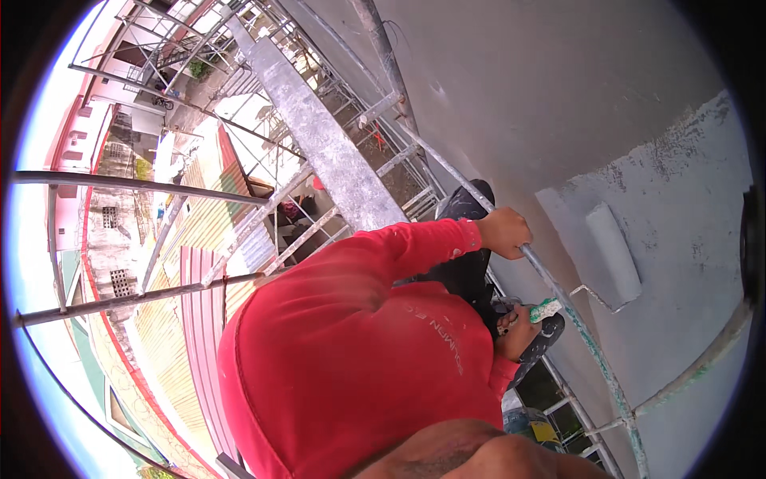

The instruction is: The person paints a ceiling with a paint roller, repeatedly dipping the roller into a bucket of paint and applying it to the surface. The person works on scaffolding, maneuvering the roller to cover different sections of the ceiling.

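Note:
My left hand, at the end of a red sleeve, is wrapped round a slanting metal scaffold pipe in front of the wall. Lower in the view, my right hand is closed on the handle of a paint roller. A green and white grip shows beyond my fingers, and the bent wire frame passes behind the pipe. The roller's pale sleeve lies against a whitish coated area of the wall. Grey, darker wall surface spreads above that area. My dark trousers show between the two hands.
A long, paint-spotted plank runs away along the scaffold at upper left. Crossing scaffold tubes stand at the left, above corrugated roofs far below. Another pipe crosses at lower right. Near my body sits a bucket-like container.

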Available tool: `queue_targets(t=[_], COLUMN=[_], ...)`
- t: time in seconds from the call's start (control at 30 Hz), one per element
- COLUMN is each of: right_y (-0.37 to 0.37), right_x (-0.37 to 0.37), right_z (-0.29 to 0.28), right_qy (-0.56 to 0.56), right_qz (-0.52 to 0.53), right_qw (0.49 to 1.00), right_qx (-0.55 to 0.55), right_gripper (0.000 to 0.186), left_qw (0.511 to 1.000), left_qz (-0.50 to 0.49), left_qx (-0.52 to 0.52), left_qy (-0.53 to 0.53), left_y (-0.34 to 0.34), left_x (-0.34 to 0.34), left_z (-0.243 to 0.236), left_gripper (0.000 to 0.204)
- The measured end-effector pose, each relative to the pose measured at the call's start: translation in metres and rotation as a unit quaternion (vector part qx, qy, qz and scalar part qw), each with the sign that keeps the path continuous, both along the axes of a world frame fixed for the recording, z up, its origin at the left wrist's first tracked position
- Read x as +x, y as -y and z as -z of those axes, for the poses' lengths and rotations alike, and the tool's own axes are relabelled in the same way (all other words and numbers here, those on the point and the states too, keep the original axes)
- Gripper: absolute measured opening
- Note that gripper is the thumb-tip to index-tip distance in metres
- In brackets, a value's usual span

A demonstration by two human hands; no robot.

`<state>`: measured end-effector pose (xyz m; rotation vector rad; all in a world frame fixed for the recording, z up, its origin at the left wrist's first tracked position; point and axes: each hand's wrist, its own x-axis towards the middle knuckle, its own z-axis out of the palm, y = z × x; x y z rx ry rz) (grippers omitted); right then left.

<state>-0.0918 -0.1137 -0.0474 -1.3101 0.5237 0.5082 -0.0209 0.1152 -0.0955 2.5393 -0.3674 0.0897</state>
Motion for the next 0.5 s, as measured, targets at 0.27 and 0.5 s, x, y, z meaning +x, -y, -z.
queue_targets(t=[0.27, 0.5], right_y=[0.001, 0.004], right_x=[0.004, 0.015], right_z=[0.049, 0.076], right_qy=[-0.04, -0.114], right_qz=[-0.018, -0.011], right_qw=[0.999, 0.993], right_qx=[0.002, 0.034], right_gripper=[0.01, 0.012], left_qw=[1.0, 0.999], left_qz=[0.012, 0.03], left_qx=[-0.017, -0.014], left_qy=[-0.003, 0.007], left_y=[-0.004, -0.005], left_x=[0.006, 0.012], left_z=[-0.001, 0.001], left_gripper=[0.023, 0.024])
